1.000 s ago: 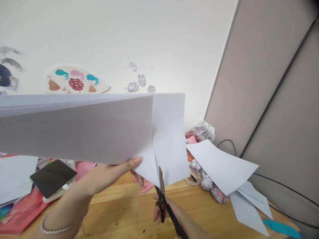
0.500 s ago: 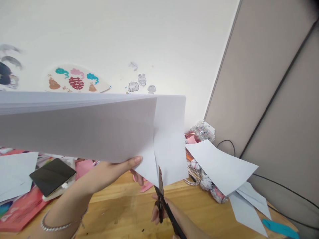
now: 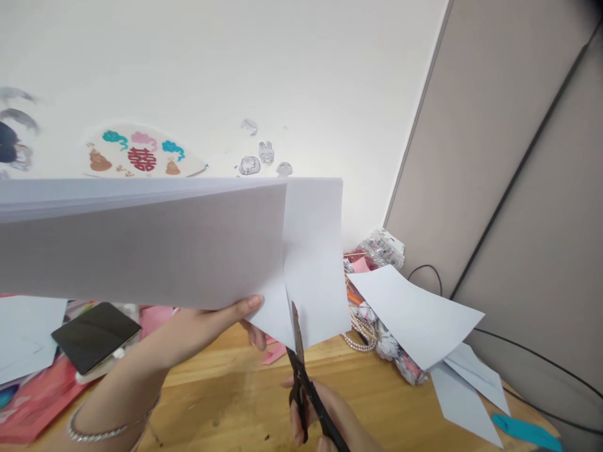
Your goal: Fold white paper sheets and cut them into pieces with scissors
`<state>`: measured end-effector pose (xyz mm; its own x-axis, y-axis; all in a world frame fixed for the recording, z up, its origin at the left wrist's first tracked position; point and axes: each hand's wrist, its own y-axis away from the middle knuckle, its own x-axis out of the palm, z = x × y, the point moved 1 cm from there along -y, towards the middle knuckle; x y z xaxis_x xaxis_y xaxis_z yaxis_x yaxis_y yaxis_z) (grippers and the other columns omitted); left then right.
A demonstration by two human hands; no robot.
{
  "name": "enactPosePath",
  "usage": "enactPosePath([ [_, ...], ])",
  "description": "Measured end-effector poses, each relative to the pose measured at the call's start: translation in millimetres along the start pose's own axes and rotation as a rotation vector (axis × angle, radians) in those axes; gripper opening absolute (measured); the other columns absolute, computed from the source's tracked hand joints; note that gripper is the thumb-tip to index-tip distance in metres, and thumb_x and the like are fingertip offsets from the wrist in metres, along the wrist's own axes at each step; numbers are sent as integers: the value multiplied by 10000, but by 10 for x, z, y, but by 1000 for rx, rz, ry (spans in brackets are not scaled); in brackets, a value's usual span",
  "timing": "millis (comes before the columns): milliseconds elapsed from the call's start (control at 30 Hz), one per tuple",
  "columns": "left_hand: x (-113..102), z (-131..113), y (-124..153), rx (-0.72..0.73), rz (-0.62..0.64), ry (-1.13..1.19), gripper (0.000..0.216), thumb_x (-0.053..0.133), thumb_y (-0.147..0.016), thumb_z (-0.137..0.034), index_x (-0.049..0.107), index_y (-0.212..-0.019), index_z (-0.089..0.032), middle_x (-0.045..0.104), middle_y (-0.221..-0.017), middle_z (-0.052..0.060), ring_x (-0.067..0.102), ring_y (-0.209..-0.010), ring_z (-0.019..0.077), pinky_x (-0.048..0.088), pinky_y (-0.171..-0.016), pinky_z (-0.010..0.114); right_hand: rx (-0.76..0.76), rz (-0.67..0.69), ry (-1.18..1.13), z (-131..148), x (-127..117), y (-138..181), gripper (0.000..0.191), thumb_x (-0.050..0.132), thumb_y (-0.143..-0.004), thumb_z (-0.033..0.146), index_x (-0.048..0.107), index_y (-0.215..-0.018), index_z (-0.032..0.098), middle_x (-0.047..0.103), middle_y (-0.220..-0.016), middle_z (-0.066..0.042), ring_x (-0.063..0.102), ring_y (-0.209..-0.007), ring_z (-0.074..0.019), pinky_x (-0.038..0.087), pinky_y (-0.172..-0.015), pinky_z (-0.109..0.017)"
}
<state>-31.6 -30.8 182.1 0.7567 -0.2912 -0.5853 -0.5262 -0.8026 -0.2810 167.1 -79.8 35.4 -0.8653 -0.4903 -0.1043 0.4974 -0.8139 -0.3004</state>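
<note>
While being held up over the wooden table (image 3: 221, 402), white paper sheet (image 3: 188, 251): one, large, seemingly doubled over, being cut upward from its lower edge.

- Scissors (image 3: 304, 383), one pair, black handles: blades biting into the sheet's bottom edge, tips inside the slit, standing nearly closed.
- Right hand (image 3: 325, 414): one, fingers curled through the scissor loops, gripping the handles from below.
- Left hand (image 3: 211, 320): one, thumb on top and fingers beneath, pinching the sheet's lower edge just left of the cut; silver bracelet (image 3: 101, 430) circling the wrist.

Risks, judged: cut drifting off line, since the narrow strip right of the slit is hanging unsupported and could be flexing away from the blades; paper tearing rather than shearing if pulled sideways; left fingertips sitting close to the blade path and possibly being nicked if the cut is veering left.

Surrounding items, counted:
- Loose white paper pieces (image 3: 414, 314): roughly three, lying overlapped at the right of the table.
- Phone (image 3: 92, 336): one, dark screen, lying at left on pink paper (image 3: 38, 402).
- Bead string (image 3: 355, 333): one, lying just beside a crinkled wrapped bundle.
- Teal object (image 3: 525, 430): one, lying at the far right edge.
- Wall stickers (image 3: 257, 160): several small ones, exact number unclear, plus one fan-shaped decoration (image 3: 141, 157).
</note>
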Motion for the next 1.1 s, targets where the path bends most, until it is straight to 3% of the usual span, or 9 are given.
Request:
enactPosePath([
  [200, 12, 14, -12, -81, 0, 63, 385, 415, -834, -353, 666, -581, -206, 705, -622, -28, 645, -682, 151, 459, -732, 224, 56, -113, -110, -435, 66, -39, 762, 569, -567, 714, 518, -1085, 157, 429, -592, 26, 359, -477, -88, 315, -449, -208],
  [467, 22, 56, -10, -77, -13, 104, 378, 427, -831, -366, 675, -586, -220, 701, -615, -30, 641, -658, 151, 477, -697, 226, 12, -227, 5, -45, 94, 45, 658, 487, -662, 697, 561, -1021, 151, 418, -588, 19, 327, -476, -84, 285, -452, -209],
  [633, 31, 40, -18, -108, 43, 104, 385, 406, -834, -372, 692, -633, -210, 713, -646, -12, 642, -674, 166, 479, -704, 250, 9, -248, 9, -67, 108, 32, 577, 545, -657, 639, 576, -973, 157, 406, -547, 33, 305, -446, -76, 230, -418, -200],
  [800, 55, 79, -20, -102, 8, 135, 388, 397, -830, -376, 685, -628, -212, 715, -647, -2, 634, -653, 163, 472, -686, 240, 5, -309, 34, -102, 105, 37, 525, 607, -617, 603, 595, -900, 160, 402, -541, 41, 313, -468, -78, 232, -443, -205],
  [933, 53, 93, -24, -149, 44, 119, 425, 381, -830, -407, 681, -606, -207, 719, -667, 8, 631, -684, 173, 465, -712, 248, 75, -288, -35, -125, 102, 43, 600, 609, -582, 651, 583, -916, 154, 398, -538, 46, 306, -436, -64, 232, -408, -188],
  [1100, 84, 54, -38, -139, 95, 104, 471, 365, -826, -430, 676, -544, -215, 717, -662, 7, 631, -735, 189, 452, -748, 255, 56, -250, -77, -136, 92, 13, 759, 531, -551, 756, 559, -980, 131, 445, -542, 24, 341, -423, -70, 263, -397, -188],
])
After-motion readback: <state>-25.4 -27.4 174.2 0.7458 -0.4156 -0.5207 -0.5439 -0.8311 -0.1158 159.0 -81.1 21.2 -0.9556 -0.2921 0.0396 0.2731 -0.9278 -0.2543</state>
